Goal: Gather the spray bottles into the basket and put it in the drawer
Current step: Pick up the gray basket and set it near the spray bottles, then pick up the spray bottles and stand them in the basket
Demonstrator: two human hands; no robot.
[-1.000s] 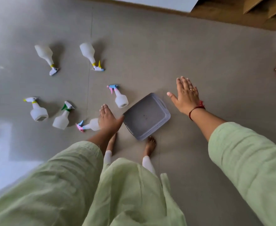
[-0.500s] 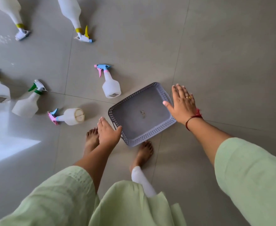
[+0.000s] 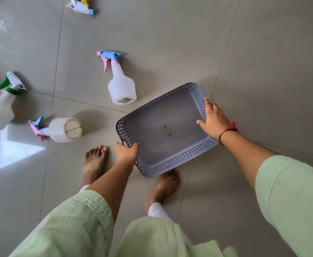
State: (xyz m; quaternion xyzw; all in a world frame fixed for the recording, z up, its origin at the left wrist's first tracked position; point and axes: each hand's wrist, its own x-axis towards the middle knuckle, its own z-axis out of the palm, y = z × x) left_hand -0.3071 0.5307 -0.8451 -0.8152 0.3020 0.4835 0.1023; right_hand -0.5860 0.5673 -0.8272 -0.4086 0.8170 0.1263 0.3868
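A grey perforated basket (image 3: 178, 154) lies on the tiled floor in front of my bare feet, holding only a small speck. My left hand (image 3: 127, 153) is closed on its near-left rim. My right hand (image 3: 212, 117) rests on the far-right rim, fingers spread over the edge. White spray bottles lie on the floor to the left: one with a blue and pink trigger (image 3: 120, 84) just beyond the basket, one on its side with a pink and blue trigger (image 3: 63, 129), one with a green trigger (image 3: 0, 106) at the left edge, and one with a yellow and blue trigger (image 3: 81, 6) at the top.
My bare feet (image 3: 94, 164) stand close to the basket's near edge, the right foot (image 3: 167, 184) partly under it. Grey floor tiles stretch to the right and beyond the basket. A bright patch of light lies on the floor at the left.
I have bent lower, so everything looks larger. My left hand moved onto the basket's near-left rim and closed on it. My right hand came down onto the far-right rim.
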